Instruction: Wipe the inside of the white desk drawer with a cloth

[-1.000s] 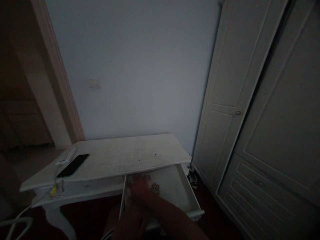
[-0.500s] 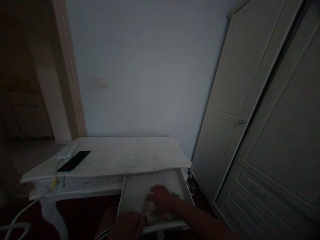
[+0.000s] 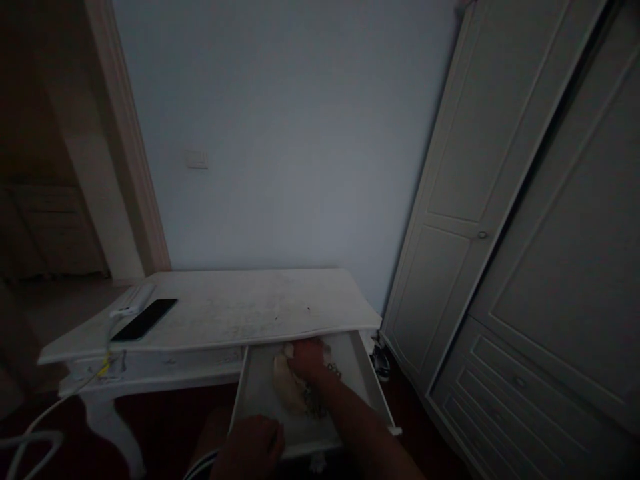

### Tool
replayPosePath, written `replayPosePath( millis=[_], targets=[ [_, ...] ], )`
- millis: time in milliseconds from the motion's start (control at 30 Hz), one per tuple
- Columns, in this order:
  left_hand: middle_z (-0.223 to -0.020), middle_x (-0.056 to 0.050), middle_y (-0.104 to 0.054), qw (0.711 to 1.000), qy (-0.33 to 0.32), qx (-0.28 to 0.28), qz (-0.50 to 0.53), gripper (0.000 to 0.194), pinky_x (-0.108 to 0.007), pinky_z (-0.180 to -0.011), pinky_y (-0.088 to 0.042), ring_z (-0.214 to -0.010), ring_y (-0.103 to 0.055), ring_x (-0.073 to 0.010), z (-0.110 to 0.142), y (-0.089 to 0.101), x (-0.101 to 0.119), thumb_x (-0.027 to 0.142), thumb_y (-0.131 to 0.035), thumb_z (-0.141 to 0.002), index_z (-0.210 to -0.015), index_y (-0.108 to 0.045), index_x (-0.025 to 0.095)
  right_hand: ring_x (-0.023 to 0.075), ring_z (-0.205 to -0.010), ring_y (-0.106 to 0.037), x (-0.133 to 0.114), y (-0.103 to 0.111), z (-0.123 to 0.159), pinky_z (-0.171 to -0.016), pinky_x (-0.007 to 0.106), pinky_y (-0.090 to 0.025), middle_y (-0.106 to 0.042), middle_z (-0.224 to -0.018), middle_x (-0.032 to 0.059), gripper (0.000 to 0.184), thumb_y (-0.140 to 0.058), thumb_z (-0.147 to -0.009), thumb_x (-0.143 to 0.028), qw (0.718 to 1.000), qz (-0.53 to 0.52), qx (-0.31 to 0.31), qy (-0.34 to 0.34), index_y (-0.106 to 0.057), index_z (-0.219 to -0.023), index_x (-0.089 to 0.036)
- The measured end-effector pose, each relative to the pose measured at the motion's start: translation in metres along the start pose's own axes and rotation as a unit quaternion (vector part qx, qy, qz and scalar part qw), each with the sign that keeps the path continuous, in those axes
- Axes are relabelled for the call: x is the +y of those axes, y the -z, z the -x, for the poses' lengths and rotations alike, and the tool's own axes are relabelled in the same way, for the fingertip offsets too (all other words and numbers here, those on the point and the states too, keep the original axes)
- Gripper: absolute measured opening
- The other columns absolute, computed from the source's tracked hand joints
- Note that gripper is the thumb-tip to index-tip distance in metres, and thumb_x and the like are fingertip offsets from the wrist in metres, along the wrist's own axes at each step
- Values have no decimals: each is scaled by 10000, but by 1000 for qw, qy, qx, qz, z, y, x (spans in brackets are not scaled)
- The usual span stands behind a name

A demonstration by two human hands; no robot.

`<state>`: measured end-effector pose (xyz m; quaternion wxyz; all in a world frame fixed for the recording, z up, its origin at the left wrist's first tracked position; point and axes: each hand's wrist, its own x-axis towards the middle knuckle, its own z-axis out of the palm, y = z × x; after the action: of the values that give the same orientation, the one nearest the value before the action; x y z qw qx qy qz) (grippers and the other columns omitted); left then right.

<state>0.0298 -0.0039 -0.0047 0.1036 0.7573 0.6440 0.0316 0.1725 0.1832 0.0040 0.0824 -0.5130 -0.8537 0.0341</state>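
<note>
A white drawer (image 3: 347, 357) stands pulled out of the desk. Inside it lies a soft beige cloth-like item (image 3: 286, 387) with a patterned part (image 3: 314, 403) beside it; its exact kind is too dark to tell. My right hand (image 3: 306, 359) reaches to the back of the drawer, fingers closed around the item's far end, with pale bits showing on both sides. At the drawer's front left corner, my left hand (image 3: 254, 443) is curled against the edge, its fingertips mostly hidden.
On the left of the white desk (image 3: 260, 300) lie a dark phone (image 3: 145, 320) and a white power strip (image 3: 134, 300) with a cable hanging down. A wardrobe (image 3: 450, 267) stands close on the right. Dark shoes (image 3: 381, 363) sit on the floor between them.
My right hand has moved from the drawer's front toward its back, and the beige item has shifted back with it, showing more of its pattern. My left hand stays at the corner.
</note>
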Motion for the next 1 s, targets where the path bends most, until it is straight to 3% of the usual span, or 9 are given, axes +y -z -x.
replayPosePath(
  millis=[133, 233, 367, 500, 633, 767, 867, 1000],
  targets=[
    [-1052, -114, -809, 1000, 10, -11, -9, 469, -416, -908, -516, -1020, -749, -308, 5, 12, 6, 342, -347, -1069, -1050, -802, 231, 424, -1265, -613, -50, -19, -2, -1043, 636, -454, -665, -1380, 200, 591, -740, -840, -502, 998, -5, -5, 68, -661, -1359, -232],
    [-1067, -110, -817, 1000, 6, -11, -4, 449, -392, -892, -517, -1011, -753, -297, 6, 18, 9, 331, -369, -1061, -1046, -806, 233, 399, -1223, -625, -69, -38, 12, -1013, 622, -483, -675, -1334, 170, 576, -795, -803, -541, 985, 8, -11, 171, -685, -1296, -264],
    [-1052, -95, -816, 1000, 1, 1, 12, 453, -355, -895, -507, -1001, -749, -257, 6, 16, 9, 301, -360, -1067, -1019, -805, 233, 346, -1145, -649, -51, -54, 37, -962, 581, -513, -684, -1243, 128, 342, -684, -951, -437, 943, 69, -1, 325, -683, -1269, -312],
    [-1072, -88, -809, 1000, -2, 6, 15, 441, -378, -925, -505, -1024, -747, -265, 6, 10, 7, 308, -360, -1073, -1059, -795, 244, 351, -1128, -637, -5, -36, 53, -937, 564, -510, -654, -1270, 100, 501, -745, -874, -542, 920, 75, -62, 380, -651, -1335, -371],
    [-1057, -84, -810, 1000, 6, 13, 17, 424, -383, -923, -495, -1032, -744, -274, 5, 1, 3, 343, -384, -1073, -1043, -798, 252, 357, -1177, -618, 41, -8, 59, -954, 550, -497, -646, -1310, 101, 554, -780, -827, -536, 936, 78, -110, 326, -658, -1339, -367],
    [-1028, -98, -804, 1000, -5, 21, -3, 430, -393, -915, -497, -1017, -747, -281, 3, -3, 3, 318, -377, -1068, -1027, -797, 238, 376, -1197, -622, 74, 6, 57, -957, 535, -508, -657, -1328, 119, 610, -830, -749, -520, 976, 54, -88, 190, -681, -1304, -317],
    [-1026, -99, -802, 1000, -6, 14, -13, 439, -392, -909, -502, -1012, -746, -281, 2, 1, 5, 318, -369, -1070, -1019, -799, 240, 376, -1197, -636, 82, 9, 45, -963, 521, -515, -675, -1320, 148, 597, -798, -772, -465, 992, 42, -49, 108, -680, -1322, -265],
    [-1053, -97, -800, 1000, -9, -6, -17, 430, -410, -929, -509, -1037, -742, -291, 2, 8, 7, 301, -371, -1066, -1052, -796, 238, 388, -1207, -645, 66, 7, 20, -1020, 544, -492, -699, -1316, 181, 538, -759, -790, -402, 996, 29, -16, 77, -708, -1291, -211]
  ],
)
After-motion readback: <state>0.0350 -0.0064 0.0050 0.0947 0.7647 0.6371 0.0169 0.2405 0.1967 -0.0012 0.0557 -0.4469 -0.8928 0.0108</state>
